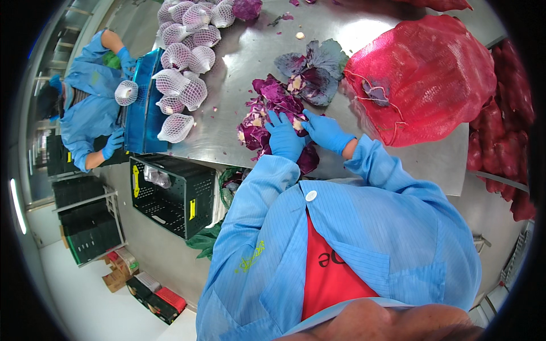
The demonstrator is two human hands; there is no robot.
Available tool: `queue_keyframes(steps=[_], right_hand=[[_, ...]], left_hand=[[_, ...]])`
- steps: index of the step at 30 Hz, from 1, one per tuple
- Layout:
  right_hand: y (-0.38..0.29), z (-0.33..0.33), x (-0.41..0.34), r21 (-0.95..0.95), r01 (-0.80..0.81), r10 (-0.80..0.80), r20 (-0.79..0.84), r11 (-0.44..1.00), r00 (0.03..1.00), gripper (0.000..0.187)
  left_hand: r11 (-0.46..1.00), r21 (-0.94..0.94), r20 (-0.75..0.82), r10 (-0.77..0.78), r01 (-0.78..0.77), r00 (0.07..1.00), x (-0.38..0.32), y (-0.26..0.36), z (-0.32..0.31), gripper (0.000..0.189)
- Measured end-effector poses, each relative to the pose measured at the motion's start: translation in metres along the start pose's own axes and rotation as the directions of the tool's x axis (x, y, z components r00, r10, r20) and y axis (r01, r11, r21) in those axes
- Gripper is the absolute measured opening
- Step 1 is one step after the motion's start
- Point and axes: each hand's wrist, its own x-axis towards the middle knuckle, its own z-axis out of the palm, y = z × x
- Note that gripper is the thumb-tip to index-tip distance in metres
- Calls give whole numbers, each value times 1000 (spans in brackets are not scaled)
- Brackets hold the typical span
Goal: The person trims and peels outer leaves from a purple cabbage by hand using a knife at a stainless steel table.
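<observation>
Both my hands wear blue gloves and lie on a heap of purple cabbage leaves and trimmings [277, 96] near the edge of a metal table [230, 76]. My left hand [285, 137] rests flat on the leaves with its fingers spread. Close beside it, my right hand [325, 130] touches the pieces with its fingertips; whether it grips any is unclear. Beyond them lie larger, dark outer cabbage leaves [318, 74]. Purple cabbages in white foam nets [175, 128] are piled along the table's left part, with a bare purple cabbage [247, 7] at the far end.
A large red mesh sack [431, 81] covers the table's right part. Black crates [170, 200] stand below at left, beside green netting [207, 241]. A co-worker [91, 98] in blue works behind a blue metal box [147, 102]. Full red sacks [497, 145] sit at far right.
</observation>
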Motion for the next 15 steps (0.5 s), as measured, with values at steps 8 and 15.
queue_keyframes(steps=[8,15], right_hand=[[77,-15,39,169,-117,131,-73,979,989,48],[-21,-11,3,290,-51,96,-145,956,985,84]], left_hand=[[980,-77,-138,170,-182,976,-12,-16,21,119],[978,-208,-28,12,-17,1000,-19,-18,-3,118]])
